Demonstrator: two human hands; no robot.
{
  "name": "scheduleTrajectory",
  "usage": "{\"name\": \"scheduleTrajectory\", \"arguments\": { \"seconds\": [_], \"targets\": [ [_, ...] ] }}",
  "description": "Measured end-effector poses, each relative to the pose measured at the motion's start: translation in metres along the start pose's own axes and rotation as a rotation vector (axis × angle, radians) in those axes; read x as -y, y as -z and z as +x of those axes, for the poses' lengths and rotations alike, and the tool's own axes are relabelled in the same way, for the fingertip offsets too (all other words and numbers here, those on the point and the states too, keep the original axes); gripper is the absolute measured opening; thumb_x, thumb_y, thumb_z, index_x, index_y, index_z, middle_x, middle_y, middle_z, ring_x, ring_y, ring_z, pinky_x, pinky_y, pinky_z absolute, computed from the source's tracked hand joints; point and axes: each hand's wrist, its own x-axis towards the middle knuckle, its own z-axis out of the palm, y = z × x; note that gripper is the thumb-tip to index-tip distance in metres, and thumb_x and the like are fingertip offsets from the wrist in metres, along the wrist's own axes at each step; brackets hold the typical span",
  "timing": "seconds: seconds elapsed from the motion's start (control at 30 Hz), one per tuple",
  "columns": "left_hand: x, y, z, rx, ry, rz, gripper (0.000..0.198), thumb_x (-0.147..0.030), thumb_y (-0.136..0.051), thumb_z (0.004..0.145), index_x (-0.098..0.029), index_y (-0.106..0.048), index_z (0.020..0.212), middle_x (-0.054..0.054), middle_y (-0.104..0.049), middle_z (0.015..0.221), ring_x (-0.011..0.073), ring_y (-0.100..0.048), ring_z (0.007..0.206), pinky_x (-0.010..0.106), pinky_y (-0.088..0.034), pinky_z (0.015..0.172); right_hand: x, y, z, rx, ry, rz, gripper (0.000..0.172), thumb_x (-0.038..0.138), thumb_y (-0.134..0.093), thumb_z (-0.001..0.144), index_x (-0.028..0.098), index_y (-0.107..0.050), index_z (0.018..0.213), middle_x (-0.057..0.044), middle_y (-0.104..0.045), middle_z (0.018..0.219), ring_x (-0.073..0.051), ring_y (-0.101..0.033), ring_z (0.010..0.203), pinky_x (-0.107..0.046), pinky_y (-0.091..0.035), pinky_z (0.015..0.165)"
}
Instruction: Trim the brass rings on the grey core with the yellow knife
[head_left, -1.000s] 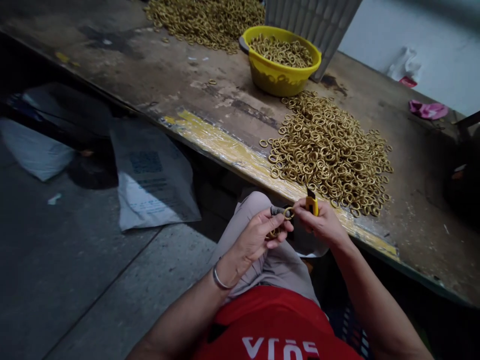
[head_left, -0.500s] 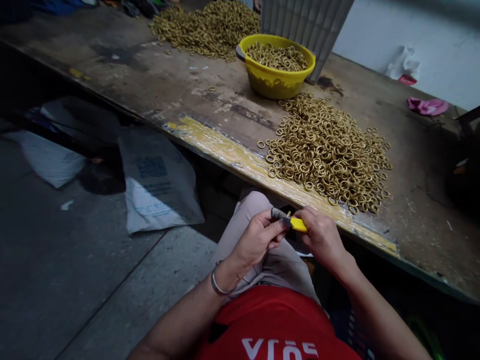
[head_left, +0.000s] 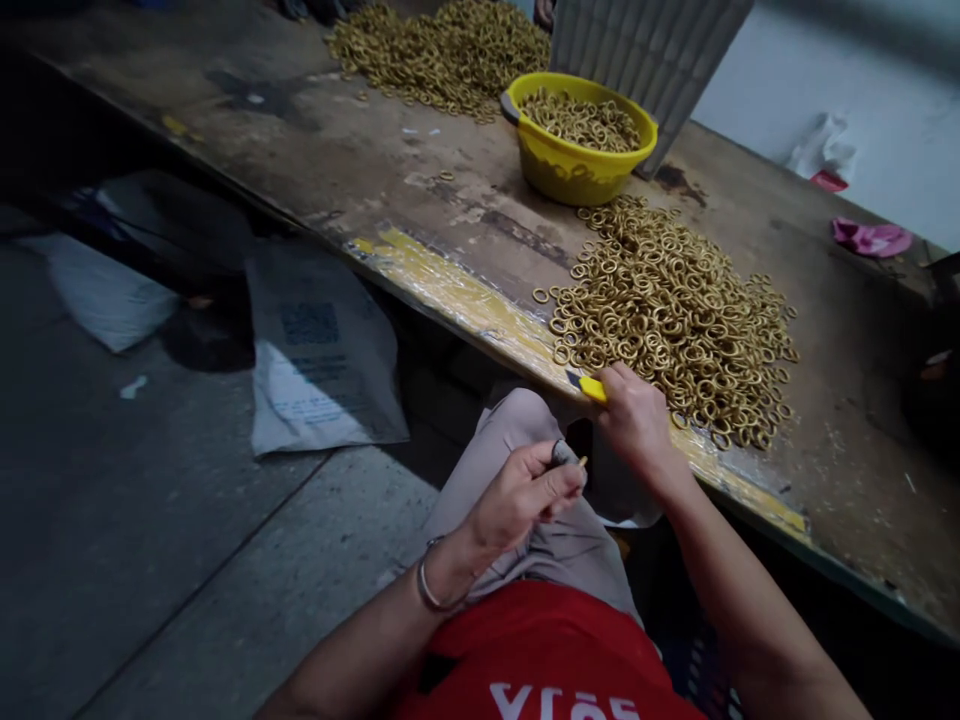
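Observation:
Above my lap, my left hand point(head_left: 523, 493) is closed in a pinch. A small bit of a gold-coloured ring point(head_left: 583, 462) shows at its fingertips; the rest is hidden. A grey covering point(head_left: 564, 455) wraps the left index finger. My right hand point(head_left: 636, 415) grips a yellow utility knife point(head_left: 592, 388), its dark blade pointing left over the table's front edge. Right beside that hand lies a heap of gold rings point(head_left: 667, 300) on the wooden table point(head_left: 300, 170). The two hands are apart.
Behind the near heap stands a yellow basin point(head_left: 577, 178) filled with rings, against a grey ribbed crate point(head_left: 645, 60). Another ring heap point(head_left: 442, 55) lies farther back. A pink cloth point(head_left: 870, 238) is at the right; a white sack point(head_left: 322, 370) stands on the floor at left.
My right hand has moved the knife up and away from my left hand, toward the table edge and near heap. The left hand keeps its pinch, slightly lower.

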Motion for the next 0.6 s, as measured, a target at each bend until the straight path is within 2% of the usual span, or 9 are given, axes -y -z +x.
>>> {"name": "scheduleTrajectory", "arguments": {
  "seconds": [0.1, 0.2, 0.3, 0.37, 0.4, 0.5, 0.6],
  "targets": [
    [0.01, 0.011, 0.01, -0.087, 0.032, -0.203, 0.034, -0.039, -0.073, 0.077, -0.016, -0.049, 0.075, -0.003, -0.051, 0.063, 0.0031, -0.033, 0.044, 0.017, -0.015, 0.038, 0.021, -0.007, 0.027, -0.016, 0.06, -0.001, 0.022, 0.016, -0.049, 0.088, 0.018, -0.062, 0.106, -0.008, -0.063, 0.105, -0.018, -0.062, 0.079, -0.028, -0.035, 0.062],
    [0.013, 0.021, 0.015, -0.089, 0.039, -0.291, 0.026, -0.034, -0.071, 0.079, -0.017, -0.051, 0.082, -0.002, -0.056, 0.067, 0.0044, -0.04, 0.045, 0.015, -0.018, 0.037, 0.032, -0.013, 0.049, 0.021, 0.063, -0.03, 0.023, 0.014, -0.042, 0.091, 0.016, -0.063, 0.102, -0.011, -0.064, 0.101, -0.019, -0.062, 0.076, -0.028, -0.036, 0.061],
    [0.011, 0.029, 0.018, -0.09, 0.048, -0.333, 0.028, -0.041, -0.066, 0.081, -0.014, -0.058, 0.086, 0.005, -0.063, 0.077, 0.0071, -0.047, 0.05, 0.015, -0.021, 0.036, 0.029, -0.012, 0.054, 0.027, 0.066, 0.081, 0.019, 0.012, -0.046, 0.087, 0.015, -0.063, 0.093, -0.01, -0.065, 0.093, -0.018, -0.06, 0.075, -0.027, -0.036, 0.062],
    [0.011, 0.033, 0.02, -0.148, 0.008, -0.258, 0.032, -0.044, -0.066, 0.081, -0.012, -0.061, 0.082, 0.006, -0.064, 0.078, 0.0063, -0.046, 0.049, 0.016, -0.021, 0.035, 0.022, -0.007, 0.046, 0.046, 0.056, 0.354, 0.009, 0.015, -0.053, 0.081, 0.016, -0.061, 0.08, -0.005, -0.062, 0.078, -0.015, -0.056, 0.068, -0.025, -0.036, 0.061],
    [0.011, 0.034, 0.021, -0.201, -0.036, -0.174, 0.032, -0.043, -0.066, 0.081, -0.012, -0.061, 0.079, 0.005, -0.064, 0.075, 0.0054, -0.044, 0.047, 0.016, -0.022, 0.036, 0.018, -0.005, 0.038, 0.096, 0.038, 0.551, 0.007, 0.019, -0.054, 0.081, 0.017, -0.059, 0.075, -0.002, -0.058, 0.069, -0.013, -0.052, 0.061, -0.024, -0.035, 0.057],
    [0.014, 0.036, 0.023, -0.399, -0.234, 0.192, 0.019, -0.031, -0.069, 0.081, -0.013, -0.064, 0.081, 0.003, -0.066, 0.071, 0.0059, -0.048, 0.048, 0.017, -0.036, 0.043, 0.006, 0.0, 0.013, 0.372, -0.063, 1.181, 0.022, 0.036, -0.055, 0.083, 0.019, -0.053, 0.068, 0.006, -0.042, 0.05, -0.008, -0.036, 0.043, -0.022, -0.029, 0.044],
    [0.017, 0.032, 0.022, -0.461, -0.414, 0.533, 0.014, -0.022, -0.067, 0.083, -0.015, -0.069, 0.095, 0.004, -0.072, 0.082, 0.0113, -0.062, 0.065, 0.021, -0.049, 0.061, -0.001, -0.001, -0.009, 0.562, -0.204, 1.569, 0.03, 0.044, -0.065, 0.076, 0.019, -0.05, 0.066, 0.008, -0.042, 0.048, -0.006, -0.032, 0.038, -0.02, -0.025, 0.038]
  ]
}}
